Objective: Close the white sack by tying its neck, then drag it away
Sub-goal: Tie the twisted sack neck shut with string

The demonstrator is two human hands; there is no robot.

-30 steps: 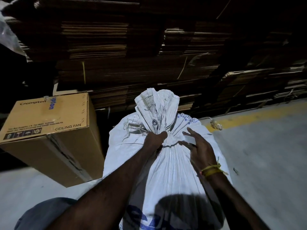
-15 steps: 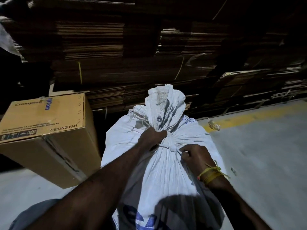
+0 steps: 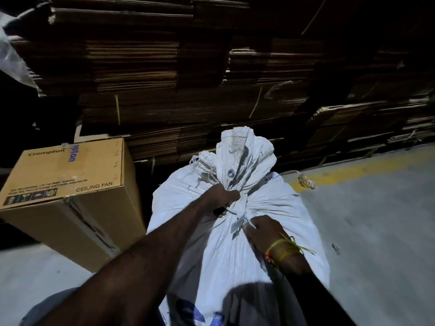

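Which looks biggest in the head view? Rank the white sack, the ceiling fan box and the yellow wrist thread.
1. white sack, though nearness to the camera inflates it
2. ceiling fan box
3. yellow wrist thread

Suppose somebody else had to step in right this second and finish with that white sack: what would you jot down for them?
Left hand: grips the gathered neck of the white sack.
Right hand: pinches a loose end of the white tie strip just below the neck.
Sack stands upright on the concrete floor, beside the ceiling fan box.
Done: neck bunched, tie wrapped around it.
Left: pull the knot tight, then drag the sack away. Whether the knot is complete cannot be told.
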